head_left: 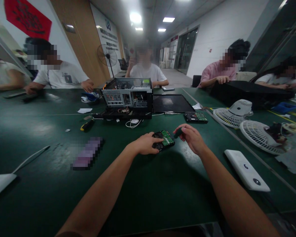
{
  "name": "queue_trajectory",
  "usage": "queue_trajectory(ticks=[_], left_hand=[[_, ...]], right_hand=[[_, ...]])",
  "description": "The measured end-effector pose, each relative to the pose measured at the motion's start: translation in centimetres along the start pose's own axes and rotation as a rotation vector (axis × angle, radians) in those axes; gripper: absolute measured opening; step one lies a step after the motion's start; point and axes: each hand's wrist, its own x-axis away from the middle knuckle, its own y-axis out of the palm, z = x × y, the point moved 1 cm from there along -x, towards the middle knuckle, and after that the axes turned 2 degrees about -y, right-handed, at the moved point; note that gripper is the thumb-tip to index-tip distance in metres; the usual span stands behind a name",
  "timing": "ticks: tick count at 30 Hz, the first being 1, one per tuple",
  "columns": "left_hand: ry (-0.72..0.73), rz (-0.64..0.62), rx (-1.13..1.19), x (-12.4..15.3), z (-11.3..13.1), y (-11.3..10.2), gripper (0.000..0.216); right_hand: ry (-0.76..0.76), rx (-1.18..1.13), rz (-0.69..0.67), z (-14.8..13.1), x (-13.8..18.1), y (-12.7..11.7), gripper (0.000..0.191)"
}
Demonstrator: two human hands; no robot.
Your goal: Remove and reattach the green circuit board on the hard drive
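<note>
The hard drive looks metal, the tabletop smooth.

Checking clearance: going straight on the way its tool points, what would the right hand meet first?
Probably the hard drive, at its right edge. The tool in the right hand may already touch it; depth is unclear.

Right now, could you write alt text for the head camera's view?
A left hand holds a hard drive on a green table while the right hand holds a dark-handled tool beside it. Beyond are an open computer case and other people.
</note>
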Motion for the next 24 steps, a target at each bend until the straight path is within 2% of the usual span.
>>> queue_trajectory(ticks=[6, 15, 21, 24], left_hand=[[0.004, -0.015, 0.007, -0.05, -0.09, -0.03, 0.074], [0.024, -0.001, 0.013, -0.27, -0.37, 0.27, 0.073], [0.018, -0.012, 0.014, -0.15, -0.22, 0.18, 0.073], [0.003, -0.014, 0.016, -0.08, -0.15, 0.08, 0.074]], right_hand=[[0.018, 0.041, -0.047, 0.09, 0.04, -0.08, 0.027], [0.100, -0.057, -0.064, -0.01, 0.31, 0.02, 0.016], [0.117, -0.048, -0.124, -0.34, 0.37, 0.09, 0.034], [0.121, -0.036, -0.125, -0.40, 0.36, -0.03, 0.035]])
